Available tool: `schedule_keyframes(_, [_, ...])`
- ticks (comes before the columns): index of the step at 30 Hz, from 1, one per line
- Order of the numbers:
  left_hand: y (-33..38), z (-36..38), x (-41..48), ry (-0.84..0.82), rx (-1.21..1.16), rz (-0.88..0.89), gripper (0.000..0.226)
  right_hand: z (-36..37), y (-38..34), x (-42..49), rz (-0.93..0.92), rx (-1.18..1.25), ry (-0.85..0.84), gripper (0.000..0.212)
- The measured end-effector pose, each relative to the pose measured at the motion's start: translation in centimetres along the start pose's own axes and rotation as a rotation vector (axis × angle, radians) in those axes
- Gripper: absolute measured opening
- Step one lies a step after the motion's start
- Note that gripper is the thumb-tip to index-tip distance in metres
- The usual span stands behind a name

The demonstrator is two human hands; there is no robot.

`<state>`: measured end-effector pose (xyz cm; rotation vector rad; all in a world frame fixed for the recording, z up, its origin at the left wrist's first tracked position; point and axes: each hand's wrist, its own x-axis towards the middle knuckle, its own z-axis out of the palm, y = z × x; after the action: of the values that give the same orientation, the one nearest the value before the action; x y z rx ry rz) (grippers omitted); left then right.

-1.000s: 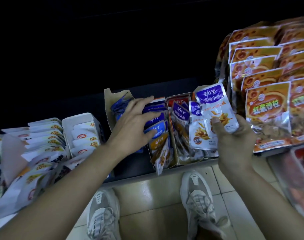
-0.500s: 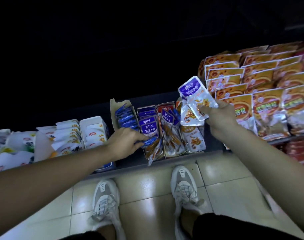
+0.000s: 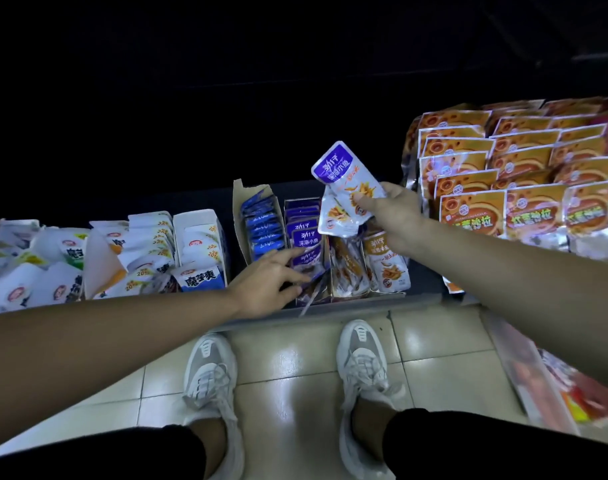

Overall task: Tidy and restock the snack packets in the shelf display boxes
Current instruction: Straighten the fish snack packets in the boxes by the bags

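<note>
My right hand [image 3: 394,220] holds a small stack of purple-topped silver fish snack packets [image 3: 344,188] above the shelf. Below it stand display boxes: one of purple packets [image 3: 304,237], one of orange-brown packets [image 3: 385,263] and an open cardboard box of blue packets [image 3: 261,225]. My left hand [image 3: 264,284] reaches low at the front of the purple box, its fingers spread and touching the front packets, which lean forward over the shelf edge.
White snack cartons and packets [image 3: 150,251] fill the shelf on the left. Rows of large orange packets [image 3: 503,188] stand to the right. The grey shelf edge [image 3: 364,304] runs above a tiled floor [image 3: 295,368] with my two shoes. The shelf's back is dark.
The view has pulled back and down. My right hand lifted the packets up and away from the boxes; my left hand slid from the top of the purple box down to its front.
</note>
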<state>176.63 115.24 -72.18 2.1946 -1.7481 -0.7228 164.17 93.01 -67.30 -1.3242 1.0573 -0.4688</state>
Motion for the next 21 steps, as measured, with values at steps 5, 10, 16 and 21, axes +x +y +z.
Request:
schedule_keyframes(5, [-0.8,0.3,-0.5,-0.138,-0.051,-0.030,0.044,2.3,2.3,0.5,0.001,0.013,-0.081,0.028])
schedule_keyframes(10, [-1.1,0.9,-0.7,-0.133,-0.132,-0.031,0.048,4.3,4.8,0.1,0.005,-0.091,-0.185,0.025])
schedule_keyframes(16, [-1.6,0.1,-0.2,0.443,-0.510,-0.197,0.020,3.9,6.8,0.1,0.026,-0.165,-0.185,0.032])
schedule_keyframes(21, [-1.2,-3.4,3.3,0.493,-0.783,-0.241,0.046,3.4,6.8,0.2,0.039,-0.164,-0.252,0.031])
